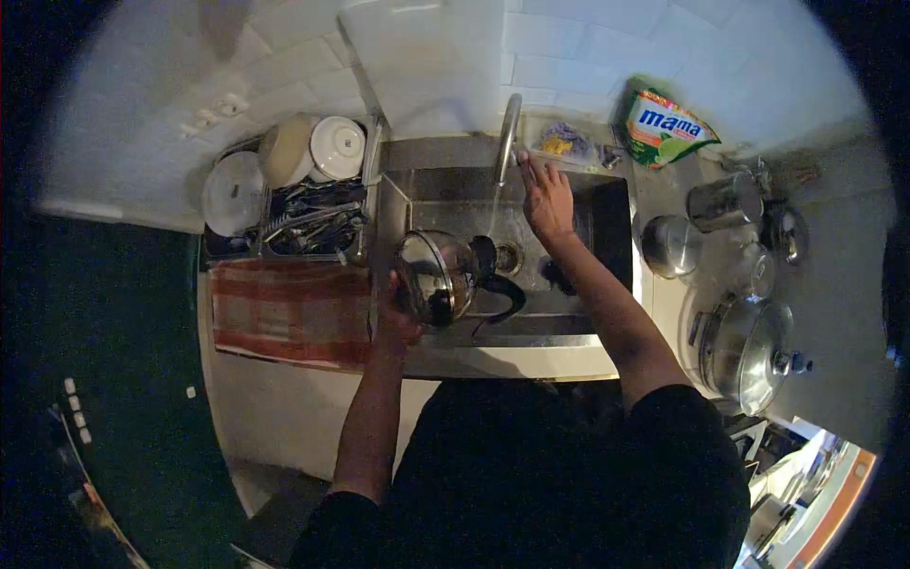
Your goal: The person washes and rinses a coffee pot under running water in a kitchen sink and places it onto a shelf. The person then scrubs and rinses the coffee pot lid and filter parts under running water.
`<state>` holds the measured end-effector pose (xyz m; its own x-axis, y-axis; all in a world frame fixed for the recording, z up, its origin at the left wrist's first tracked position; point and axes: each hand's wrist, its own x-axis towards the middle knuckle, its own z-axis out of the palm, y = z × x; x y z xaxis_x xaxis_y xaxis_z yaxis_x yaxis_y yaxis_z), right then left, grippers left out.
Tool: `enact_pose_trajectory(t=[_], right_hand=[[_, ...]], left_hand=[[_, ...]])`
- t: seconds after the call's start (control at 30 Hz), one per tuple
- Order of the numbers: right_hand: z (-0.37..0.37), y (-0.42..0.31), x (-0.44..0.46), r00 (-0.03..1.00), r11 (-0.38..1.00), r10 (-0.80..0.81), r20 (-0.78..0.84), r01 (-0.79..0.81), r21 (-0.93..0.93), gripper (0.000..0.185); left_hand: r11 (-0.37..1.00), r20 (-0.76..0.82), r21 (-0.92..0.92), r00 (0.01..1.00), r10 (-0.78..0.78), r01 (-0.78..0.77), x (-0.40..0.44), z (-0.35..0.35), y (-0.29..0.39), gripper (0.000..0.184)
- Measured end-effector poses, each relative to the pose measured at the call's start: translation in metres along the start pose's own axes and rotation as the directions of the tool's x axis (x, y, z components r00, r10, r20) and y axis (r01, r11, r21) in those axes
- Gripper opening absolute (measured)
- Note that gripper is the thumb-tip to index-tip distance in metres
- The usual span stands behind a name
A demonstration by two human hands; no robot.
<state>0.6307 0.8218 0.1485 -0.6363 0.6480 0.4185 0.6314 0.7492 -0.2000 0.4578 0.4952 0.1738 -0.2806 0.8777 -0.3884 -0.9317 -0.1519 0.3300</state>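
Observation:
My left hand (403, 313) grips a glass coffee pot (438, 270) by its body, tilted on its side over the left part of the sink (445, 185). The pot's curved black handle points right, across the basin. My right hand (548, 201) reaches to the faucet (509, 137), fingers stretched out, fingertips at the small lever on its right side. A thin stream of water falls from the spout beside the pot. Some dark thing (557, 275) lies in the basin under my right forearm, its kind unclear.
Left of the sink is a dish rack (365, 223) with bowls, a plate and cutlery, and a red striped cloth (289, 313) before it. A soap dish (564, 142) and a green "mama" pouch (664, 128) stand behind. Metal pots and a lidded pan (754, 356) line the right counter.

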Motion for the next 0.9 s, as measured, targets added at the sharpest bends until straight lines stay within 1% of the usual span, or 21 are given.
enact_pose_trajectory(t=[0.03,0.07,0.1,0.13,0.2,0.23,0.3,0.33,0.4,0.43,0.47,0.5,0.53,0.57,0.6,0.67,0.7,0.77,0.83,0.87,0.9], right_hand=[[-0.011,0.001,0.008,0.998,0.997,-0.052,-0.028,0.051,-0.059,0.066],[-0.017,0.006,0.014,0.993,0.988,-0.106,-0.054,0.099,-0.117,0.065],[0.005,0.031,0.025,0.973,0.998,-0.056,-0.224,0.056,-0.007,0.059],[0.008,0.046,0.041,0.986,0.998,0.009,-0.165,0.001,0.059,0.052],[0.014,0.071,0.065,0.989,0.974,0.142,-0.028,-0.135,0.180,0.040],[0.024,0.093,0.082,0.998,0.989,0.033,0.048,-0.039,0.146,0.036],[0.046,0.131,0.102,0.963,0.982,-0.177,0.204,0.160,0.099,0.030],[0.038,0.128,0.106,0.947,0.988,-0.140,0.291,0.115,0.102,0.030],[0.012,0.114,0.121,0.885,0.994,-0.075,0.459,0.031,0.103,0.033],[0.017,0.112,0.123,0.921,0.997,0.038,0.388,-0.063,0.052,0.035],[0.013,0.107,0.124,0.914,0.997,0.054,0.402,-0.073,0.031,0.035],[0.006,0.105,0.128,0.907,0.997,0.071,0.415,-0.082,0.009,0.036],[0.003,0.104,0.128,0.899,0.996,0.087,0.429,-0.091,-0.013,0.036],[0.005,0.105,0.126,0.933,0.998,0.031,0.357,-0.008,-0.065,0.033],[0.007,0.106,0.122,0.973,0.998,0.057,0.225,-0.052,-0.028,0.031],[-0.042,0.081,0.103,0.991,0.991,0.125,-0.040,-0.123,0.061,0.029],[-0.047,0.070,0.085,0.974,0.975,0.169,-0.151,-0.143,0.169,0.030],[-0.058,0.048,0.048,0.892,0.912,0.287,-0.349,-0.143,0.384,0.032],[-0.085,-0.006,0.007,0.854,0.799,0.451,-0.258,-0.257,0.544,0.033],[-0.077,-0.026,-0.017,0.865,0.683,0.453,-0.217,-0.180,0.707,0.031],[-0.069,-0.047,-0.042,0.877,0.533,0.448,-0.177,-0.103,0.840,0.029]], left_hand=[[0.999,-0.015,0.027,0.999,0.041,-0.041,-0.002,0.005,-0.001,0.057],[1.000,-0.011,-0.001,0.999,0.030,-0.030,0.002,-0.004,-0.002,0.055],[0.999,-0.008,-0.031,1.000,0.019,-0.019,0.006,-0.020,-0.002,0.053],[0.998,-0.008,-0.061,1.000,0.006,-0.006,0.008,-0.033,-0.006,0.052],[1.000,-0.134,-0.017,0.991,-0.020,0.018,0.006,-0.042,-0.014,0.048],[0.999,-0.195,0.009,0.980,-0.033,0.035,0.006,-0.043,-0.014,0.046],[0.996,-0.111,0.087,0.994,-0.020,0.030,0.006,-0.028,-0.017,0.044],[0.992,-0.069,0.125,0.998,-0.016,0.025,0.008,-0.023,-0.018,0.043],[0.985,-0.067,0.156,0.996,-0.059,0.069,0.019,-0.041,-0.023,0.042],[0.979,-0.096,0.200,0.995,-0.017,0.036,0.017,-0.038,-0.025,0.041],[0.969,-0.125,0.245,0.992,0.024,0.007,0.012,-0.023,-0.026,0.041],[0.944,-0.172,0.323,0.977,0.128,-0.067,0.007,-0.006,-0.033,0.041],[0.922,-0.187,0.371,0.963,0.195,-0.115,0.003,0.009,-0.038,0.042],[0.894,-0.201,0.420,0.944,0.261,-0.157,-0.001,0.025,-0.043,0.043],[0.881,-0.189,0.436,0.939,0.288,-0.183,-0.001,0.031,-0.045,0.046],[0.879,-0.218,0.433,0.924,0.315,-0.198,0.005,0.031,-0.051,0.055],[0.891,-0.256,0.413,0.915,0.313,-0.189,0.014,0.024,-0.054,0.060],[0.920,-0.297,0.367,0.919,0.258,-0.140,0.021,0.022,-0.055,0.070],[0.946,-0.294,0.320,0.944,0.148,-0.049,0.021,0.030,-0.053,0.080],[0.942,-0.362,0.335,0.919,0.159,-0.031,0.021,0.045,-0.054,0.078],[0.937,-0.427,0.350,0.888,0.169,-0.010,0.019,0.067,-0.055,0.077]])
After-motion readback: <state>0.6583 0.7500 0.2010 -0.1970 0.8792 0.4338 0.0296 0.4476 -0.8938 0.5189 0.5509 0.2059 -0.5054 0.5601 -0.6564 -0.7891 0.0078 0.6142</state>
